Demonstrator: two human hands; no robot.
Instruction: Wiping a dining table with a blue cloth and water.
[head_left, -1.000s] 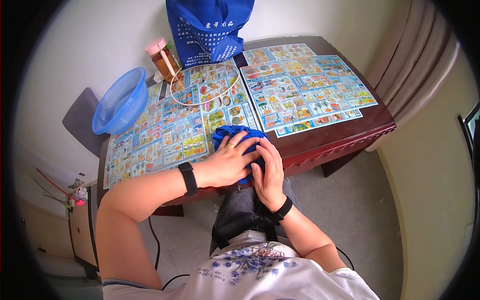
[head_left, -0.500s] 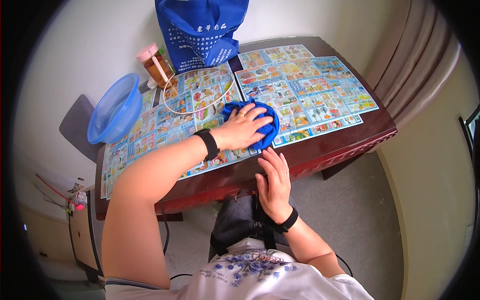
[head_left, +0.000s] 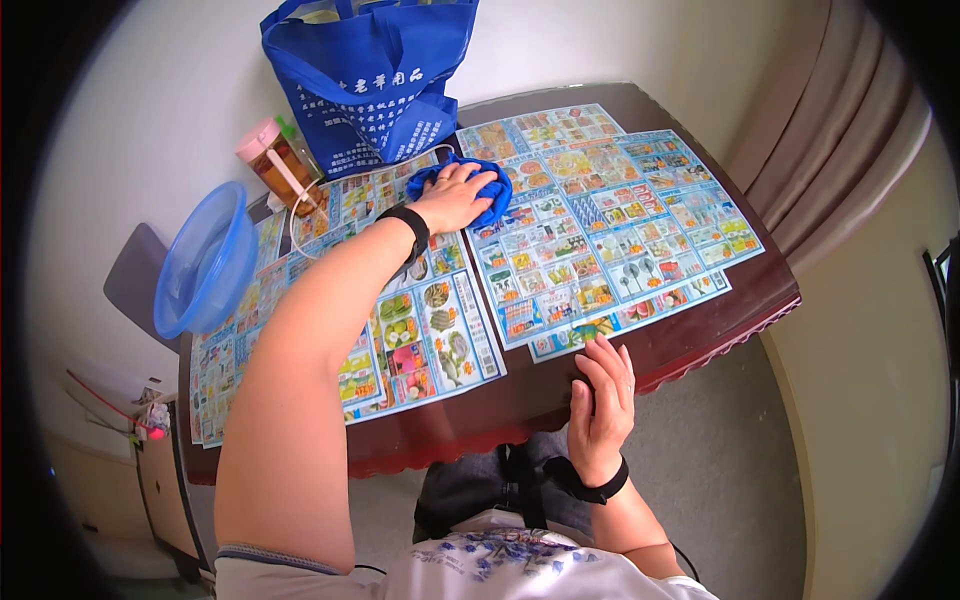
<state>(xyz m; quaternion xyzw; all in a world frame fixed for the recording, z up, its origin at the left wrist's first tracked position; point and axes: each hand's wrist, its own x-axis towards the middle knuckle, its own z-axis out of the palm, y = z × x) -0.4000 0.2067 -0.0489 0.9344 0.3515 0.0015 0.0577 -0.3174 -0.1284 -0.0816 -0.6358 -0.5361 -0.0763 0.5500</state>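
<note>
A bunched blue cloth (head_left: 494,204) lies on the printed flyers near the middle of the table. My left hand (head_left: 452,198) presses down on it from above, fingers spread over the folds and gripping it against the paper. A black band circles that wrist. At the table's near edge, my right hand (head_left: 603,400) is held with fingers stretched out and slightly curved, thumb apart, and nothing in it. Its fingertips are close to the lower edge of the right-hand flyers (head_left: 620,240). More flyers (head_left: 440,340) lie under my left forearm.
A large blue fabric bag (head_left: 375,90) stands at the back of the dark wooden table (head_left: 540,385). Beside it is a pink-lidded jug (head_left: 280,168) with brownish contents. A white cord loops near the jug. A blue basin (head_left: 205,265) sits at the left edge, by a grey chair (head_left: 140,280).
My left hand has slid the blue cloth away from me over the flyers, toward the bag. My right hand has moved right along the near edge. The view has shifted slightly.
</note>
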